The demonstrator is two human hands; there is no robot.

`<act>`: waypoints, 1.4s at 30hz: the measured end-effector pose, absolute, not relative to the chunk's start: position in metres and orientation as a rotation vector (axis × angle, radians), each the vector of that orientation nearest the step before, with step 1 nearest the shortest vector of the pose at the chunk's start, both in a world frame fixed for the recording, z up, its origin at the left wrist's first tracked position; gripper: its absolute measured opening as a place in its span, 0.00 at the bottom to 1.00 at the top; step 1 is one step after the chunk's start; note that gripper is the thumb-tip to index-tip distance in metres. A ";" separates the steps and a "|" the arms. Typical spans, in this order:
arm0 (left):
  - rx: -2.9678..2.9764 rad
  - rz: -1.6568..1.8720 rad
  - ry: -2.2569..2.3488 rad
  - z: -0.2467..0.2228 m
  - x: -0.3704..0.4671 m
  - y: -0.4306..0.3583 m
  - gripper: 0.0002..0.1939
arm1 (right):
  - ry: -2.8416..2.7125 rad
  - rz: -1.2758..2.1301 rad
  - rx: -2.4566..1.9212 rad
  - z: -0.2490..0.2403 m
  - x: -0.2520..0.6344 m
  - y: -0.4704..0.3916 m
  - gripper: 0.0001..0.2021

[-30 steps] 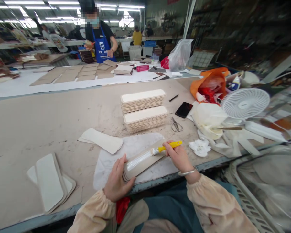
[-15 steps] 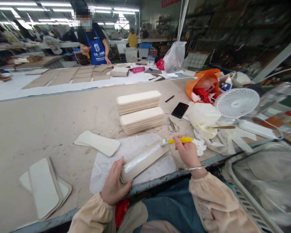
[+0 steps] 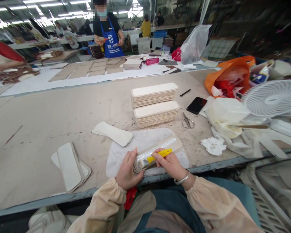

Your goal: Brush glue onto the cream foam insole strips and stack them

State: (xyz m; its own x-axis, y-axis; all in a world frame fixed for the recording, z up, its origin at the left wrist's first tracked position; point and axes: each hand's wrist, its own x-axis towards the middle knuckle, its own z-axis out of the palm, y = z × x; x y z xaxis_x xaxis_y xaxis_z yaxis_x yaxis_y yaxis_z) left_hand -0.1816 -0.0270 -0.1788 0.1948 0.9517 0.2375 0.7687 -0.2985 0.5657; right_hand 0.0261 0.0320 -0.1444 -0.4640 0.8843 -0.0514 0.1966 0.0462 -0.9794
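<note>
By the partly open left hand (image 3: 129, 170), a glossy-topped pile of beige, round-ended strips (image 3: 160, 144) is gripped at its left end. A yellow-handled bristle brush (image 3: 150, 159) is pinched in the closed right hand (image 3: 169, 164); were that end overrun, the thin white sheet (image 3: 113, 158) underneath could be smeared.

a yellow-handled brush (image 3: 150, 159) slants over a round-cornered beige strip (image 3: 168, 142) streaked glossy.

Loose peach-beige sleeves (image 3: 103, 207), gathered cuffs (image 3: 120, 187) and a silver bangle (image 3: 182, 179)
Both sleeves puff out behind the cuffs; the bangle sits just behind the grip of the right hand (image 3: 168, 163), and below that grip the lap clothing (image 3: 171, 202) shows teal, khaki and taupe patches
</note>
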 end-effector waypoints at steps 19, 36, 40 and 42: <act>2.227 0.746 1.683 -0.184 -0.184 -0.025 0.43 | -1.784 0.876 -1.516 -0.131 0.120 0.074 0.24; 2.241 0.745 1.690 -0.185 -0.184 -0.024 0.43 | -1.580 0.622 -1.510 -0.128 0.134 0.077 0.18; 2.250 0.721 1.702 -0.187 -0.185 -0.025 0.43 | -1.523 0.781 -1.388 -0.131 0.115 0.075 0.18; 2.259 0.710 1.706 -0.188 -0.185 -0.025 0.42 | -1.561 0.853 -1.371 -0.135 0.105 0.074 0.18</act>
State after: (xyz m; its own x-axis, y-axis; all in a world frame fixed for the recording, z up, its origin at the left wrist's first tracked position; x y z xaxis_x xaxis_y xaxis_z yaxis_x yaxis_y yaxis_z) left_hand -0.1851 -0.0248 -0.1880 0.2083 0.9475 0.2426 0.8399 -0.3004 0.4520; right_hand 0.1053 0.0735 -0.1351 -0.0197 0.9859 0.1662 0.3930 0.1604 -0.9054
